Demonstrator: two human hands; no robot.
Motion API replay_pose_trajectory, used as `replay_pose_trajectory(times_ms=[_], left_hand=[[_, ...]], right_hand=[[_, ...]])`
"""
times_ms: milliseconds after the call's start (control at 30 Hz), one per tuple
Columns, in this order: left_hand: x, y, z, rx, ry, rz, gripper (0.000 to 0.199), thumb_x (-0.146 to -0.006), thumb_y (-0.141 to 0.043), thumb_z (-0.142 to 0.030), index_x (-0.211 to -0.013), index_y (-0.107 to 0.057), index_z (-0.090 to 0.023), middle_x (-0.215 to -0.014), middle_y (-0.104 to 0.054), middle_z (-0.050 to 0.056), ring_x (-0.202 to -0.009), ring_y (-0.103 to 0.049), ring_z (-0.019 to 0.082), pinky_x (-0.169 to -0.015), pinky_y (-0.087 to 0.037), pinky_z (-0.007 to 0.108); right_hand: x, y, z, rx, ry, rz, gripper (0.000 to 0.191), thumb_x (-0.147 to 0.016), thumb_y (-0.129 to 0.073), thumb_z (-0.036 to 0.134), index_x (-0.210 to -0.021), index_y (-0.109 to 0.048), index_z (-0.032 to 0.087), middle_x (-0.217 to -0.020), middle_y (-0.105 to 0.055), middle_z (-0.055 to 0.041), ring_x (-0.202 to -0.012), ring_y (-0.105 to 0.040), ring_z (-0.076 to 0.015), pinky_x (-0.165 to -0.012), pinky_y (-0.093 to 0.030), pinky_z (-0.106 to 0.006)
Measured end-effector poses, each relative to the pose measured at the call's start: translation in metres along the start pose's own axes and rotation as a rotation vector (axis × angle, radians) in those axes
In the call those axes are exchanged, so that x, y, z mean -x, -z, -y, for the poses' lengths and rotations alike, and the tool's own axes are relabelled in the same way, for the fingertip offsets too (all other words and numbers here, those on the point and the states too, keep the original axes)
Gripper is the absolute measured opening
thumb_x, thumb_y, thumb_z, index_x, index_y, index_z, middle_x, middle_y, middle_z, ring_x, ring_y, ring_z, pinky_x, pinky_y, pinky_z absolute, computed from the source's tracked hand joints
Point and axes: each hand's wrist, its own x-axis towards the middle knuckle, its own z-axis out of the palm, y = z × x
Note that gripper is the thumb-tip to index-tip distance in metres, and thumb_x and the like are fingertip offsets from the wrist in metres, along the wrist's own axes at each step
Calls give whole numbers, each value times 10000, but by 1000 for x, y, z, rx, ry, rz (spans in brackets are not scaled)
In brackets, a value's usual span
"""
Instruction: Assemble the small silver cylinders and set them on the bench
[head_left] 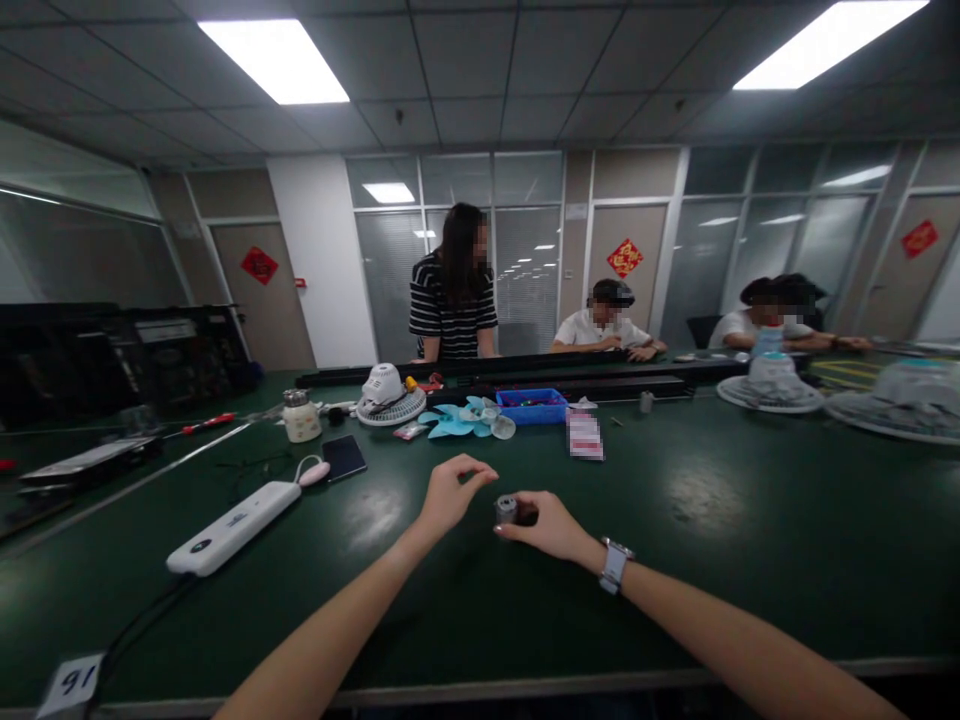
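Note:
Between the thumb and fingers of my right hand (553, 524) is a small grey metal cylinder (506, 509), its top facing up with dark openings in it. It sits upright at or just above the green table, and I cannot tell whether it touches the surface. My left hand (456, 492) hovers just left of and above the cylinder, its thumb and fingertips drawn together in a pinch. Anything between those tips is too small to make out. A watch with a pale strap (615, 566) is on my right wrist.
The green table (750, 590) carries a white power strip (234, 527), a dark phone (344, 458) and a lidded jar (301, 416). Farther back are light-blue fan blades (457, 417), a white fan housing (390, 400) and a blue tray (531, 406) of small parts. Several people are across the table.

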Motion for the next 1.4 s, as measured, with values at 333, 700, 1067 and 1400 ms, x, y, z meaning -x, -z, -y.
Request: replay_pose_trajectory(times_ms=[333, 700, 1067, 1400], left_hand=[[23, 12, 55, -120, 239, 354, 281, -765, -692, -463, -849, -795, -216, -803, -758, 31, -734, -664, 206, -664, -438, 271], [15, 12, 49, 18, 342, 146, 606, -872, -420, -615, -1140, -708, -154, -763, -686, 45, -638, -602, 172, -599, -442, 259], [14, 4, 60, 80, 443, -114, 616, -774, -473, -688, -970, -684, -143, -639, -589, 2, -542, -538, 151, -524, -401, 252], [15, 3, 56, 103, 464, -158, 593, -773, -476, -693, -950, -667, -160, -645, -592, -1, -543, -540, 152, -528, -402, 257]], right_hand=[[0, 1, 3, 45, -24, -6, 412, -744, -752, 420, -1073, -708, 175, -1011, -735, -60, -884, -674, -207, -824, -529, -350], [-23, 81, -45, 153, -29, -447, 379, -776, -692, 457, -1018, -710, 167, -974, -742, -76, -853, -681, -209, -783, -522, -331], [-4, 195, -147, 662, -580, -768, 318, -763, -680, 441, -911, -729, 164, -909, -740, -123, -813, -681, -257, -651, -469, -304], [-20, 133, -81, 788, -145, -855, 503, -861, -568, 385, -1310, -547, 159, -1322, -576, -159, -1215, -501, -292, -1036, -303, -457]])
